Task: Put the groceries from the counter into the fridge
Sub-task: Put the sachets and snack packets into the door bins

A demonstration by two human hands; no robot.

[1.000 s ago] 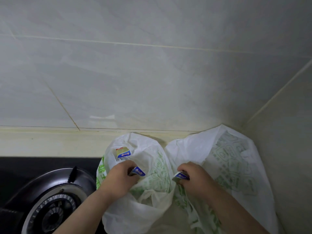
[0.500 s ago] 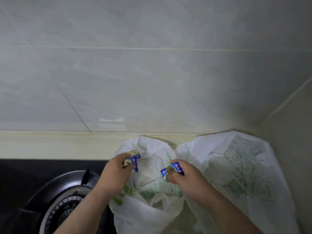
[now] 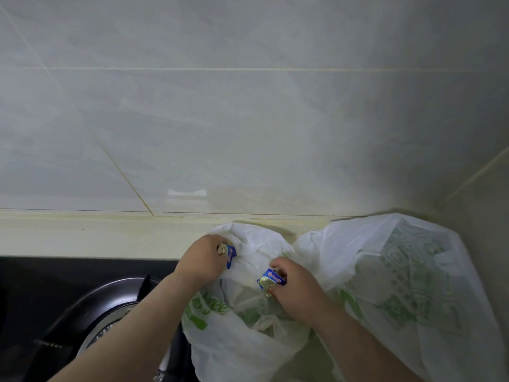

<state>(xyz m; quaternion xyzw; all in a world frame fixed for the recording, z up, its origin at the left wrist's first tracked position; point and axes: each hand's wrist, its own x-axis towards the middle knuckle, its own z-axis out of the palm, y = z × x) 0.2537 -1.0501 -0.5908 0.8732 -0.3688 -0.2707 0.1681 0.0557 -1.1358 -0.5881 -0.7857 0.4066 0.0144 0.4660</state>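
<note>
While over the bag (image 3: 242, 354), packets (image 3: 228, 253) (image 3: 271, 279) in left hand (image 3: 202, 261) and right hand (image 3: 298, 290).

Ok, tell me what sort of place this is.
Probably a home kitchen: a gas burner in a black hob, a tiled wall behind a counter, and two bags on it.

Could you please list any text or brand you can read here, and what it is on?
Nothing reads clearly.
Blue-and-gold foil packet in right hand: white lettering, too blurred.
Second blue-and-gold packet in left hand: too blurred.
Left white plastic bag: large green letters, creased, illegible.
Right white plastic bag: green pattern, no legible words.
</note>
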